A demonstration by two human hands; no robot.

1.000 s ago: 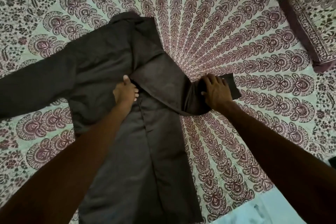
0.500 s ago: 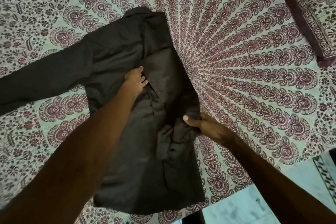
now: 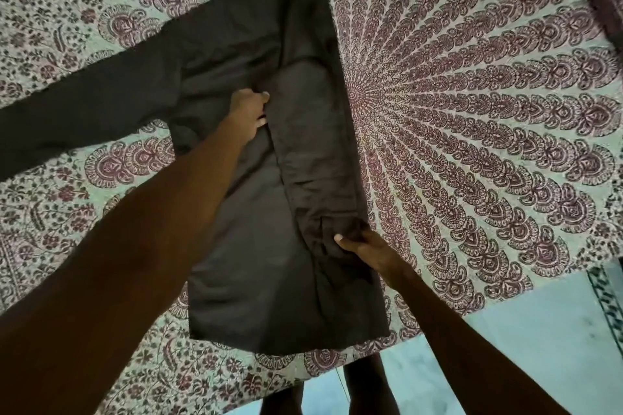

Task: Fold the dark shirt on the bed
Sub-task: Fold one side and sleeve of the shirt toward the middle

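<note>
Near the bed (image 3: 472,118) front edge, my right hand (image 3: 367,246) pinches the dark shirt (image 3: 256,263) by its folded sleeve. My left hand (image 3: 247,111) grips the middle fold.

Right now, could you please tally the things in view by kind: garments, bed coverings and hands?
dark shirt: 1
patterned bedspread: 1
hands: 2 (left hand, right hand)
Total: 4

A: Pretty dim in here, flat greenish light, shadows all soft.
B: Yeah, the dark shirt (image 3: 256,280) shows barely any detail, the bedsheet (image 3: 472,111) print bends toward the edges, and the forearm (image 3: 118,280) at 8 o'clock looks blurry.
</note>
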